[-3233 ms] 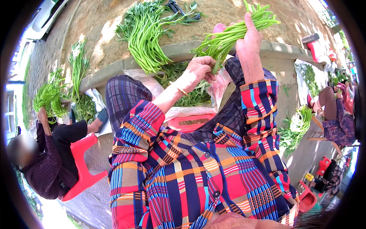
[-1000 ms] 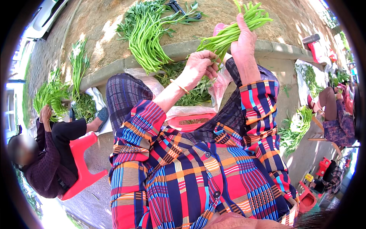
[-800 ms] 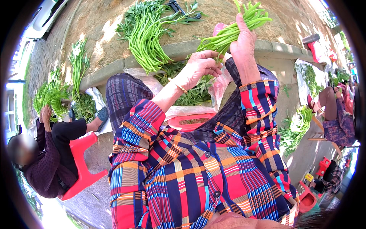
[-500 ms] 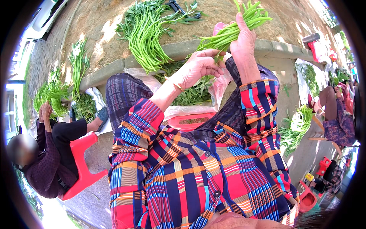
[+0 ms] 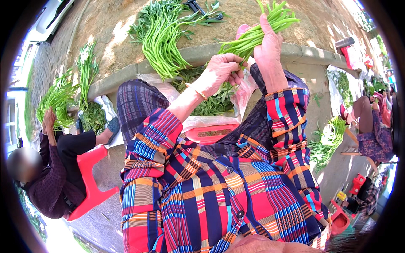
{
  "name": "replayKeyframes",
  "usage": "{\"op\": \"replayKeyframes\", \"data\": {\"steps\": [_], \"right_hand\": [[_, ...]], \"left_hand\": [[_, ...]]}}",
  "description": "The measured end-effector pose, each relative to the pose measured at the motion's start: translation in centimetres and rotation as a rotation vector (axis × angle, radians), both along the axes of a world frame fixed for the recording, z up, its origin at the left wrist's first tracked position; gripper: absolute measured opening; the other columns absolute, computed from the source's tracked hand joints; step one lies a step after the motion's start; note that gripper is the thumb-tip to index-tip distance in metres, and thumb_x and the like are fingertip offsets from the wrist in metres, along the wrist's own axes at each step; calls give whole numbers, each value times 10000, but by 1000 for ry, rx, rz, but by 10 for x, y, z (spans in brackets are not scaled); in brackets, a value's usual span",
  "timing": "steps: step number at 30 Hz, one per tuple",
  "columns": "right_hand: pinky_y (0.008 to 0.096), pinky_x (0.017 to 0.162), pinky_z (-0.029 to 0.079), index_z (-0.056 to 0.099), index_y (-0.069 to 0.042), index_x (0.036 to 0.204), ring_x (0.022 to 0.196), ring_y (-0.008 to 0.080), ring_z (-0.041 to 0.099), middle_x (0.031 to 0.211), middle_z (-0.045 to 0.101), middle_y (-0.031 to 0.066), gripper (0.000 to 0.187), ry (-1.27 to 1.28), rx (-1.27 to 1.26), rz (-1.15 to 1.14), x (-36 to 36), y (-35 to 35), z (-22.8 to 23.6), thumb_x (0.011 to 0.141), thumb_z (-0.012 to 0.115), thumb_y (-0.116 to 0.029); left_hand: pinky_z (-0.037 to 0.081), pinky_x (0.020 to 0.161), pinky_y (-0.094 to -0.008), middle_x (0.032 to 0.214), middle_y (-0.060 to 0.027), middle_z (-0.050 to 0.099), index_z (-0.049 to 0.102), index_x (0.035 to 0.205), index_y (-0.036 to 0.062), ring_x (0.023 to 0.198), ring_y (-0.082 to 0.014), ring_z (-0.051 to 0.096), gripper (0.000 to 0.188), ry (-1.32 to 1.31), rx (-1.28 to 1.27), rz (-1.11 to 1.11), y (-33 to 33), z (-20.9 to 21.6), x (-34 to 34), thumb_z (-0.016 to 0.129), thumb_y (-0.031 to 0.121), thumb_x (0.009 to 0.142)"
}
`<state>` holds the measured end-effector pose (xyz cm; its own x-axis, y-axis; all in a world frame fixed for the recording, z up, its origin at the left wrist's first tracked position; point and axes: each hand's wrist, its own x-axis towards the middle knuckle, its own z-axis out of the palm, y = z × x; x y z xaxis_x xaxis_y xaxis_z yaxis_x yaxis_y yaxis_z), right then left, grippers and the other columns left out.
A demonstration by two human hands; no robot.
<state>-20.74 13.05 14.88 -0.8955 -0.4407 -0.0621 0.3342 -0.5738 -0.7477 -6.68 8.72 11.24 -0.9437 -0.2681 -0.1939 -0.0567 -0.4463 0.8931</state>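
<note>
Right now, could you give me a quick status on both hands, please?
Right hand gripping green stalk bunch. Left hand pinching its lower stems. Nothing between them.

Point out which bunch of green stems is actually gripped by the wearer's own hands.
The bunch of green stems at top centre: the right hand grips it, the left hand pinches its lower end. The large loose pile lies untouched on the ground.

Bright plaid shirt point(image 5: 219, 198), red-blue-orange checks, dark buttons; dark checked trousers point(image 5: 137, 101); thin bangle point(image 5: 196, 90) at left wrist.

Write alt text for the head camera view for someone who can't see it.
A person's right hand holds up a bunch of green stalks while the left hand pinches their lower ends. More greens lie on the ground beyond a concrete curb.
</note>
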Motion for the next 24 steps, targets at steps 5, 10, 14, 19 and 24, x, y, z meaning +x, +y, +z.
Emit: {"op": "replayKeyframes", "data": {"steps": [5,10,14,19,24], "right_hand": [[358,473,486,462,-73,962,515,217,540,660,526,63,321,-2,-16,29,-1,-2,-4,726,678,-92],[360,473,485,460,-68,968,518,221,544,663,528,66,325,0,-23,40,1,-3,-4,727,677,-94],[352,504,481,474,-49,956,556,218,552,679,540,77,308,15,9,26,-2,1,-1,732,678,-107],[336,566,483,509,-18,908,625,196,552,708,558,90,265,20,26,9,1,3,5,735,682,-120],[331,564,480,512,-22,909,629,191,551,714,558,81,254,19,13,23,2,4,6,741,677,-119]], "left_hand": [[406,430,-173,638,-47,582,584,877,4,497,-78,542,165,-26,-49,76,1,1,-1,434,55,830],[418,442,-180,668,-59,583,568,878,3,506,-88,546,163,-9,-27,91,0,-7,0,419,39,824],[465,527,-209,731,-84,583,551,925,-19,580,-122,572,193,5,56,68,4,-4,-4,395,33,823],[484,619,-242,796,-108,576,536,972,-50,676,-153,583,220,75,116,12,5,5,-3,400,69,846],[480,586,-233,761,-97,580,551,945,-45,635,-141,579,220,48,122,37,4,8,-6,439,124,858]]}}
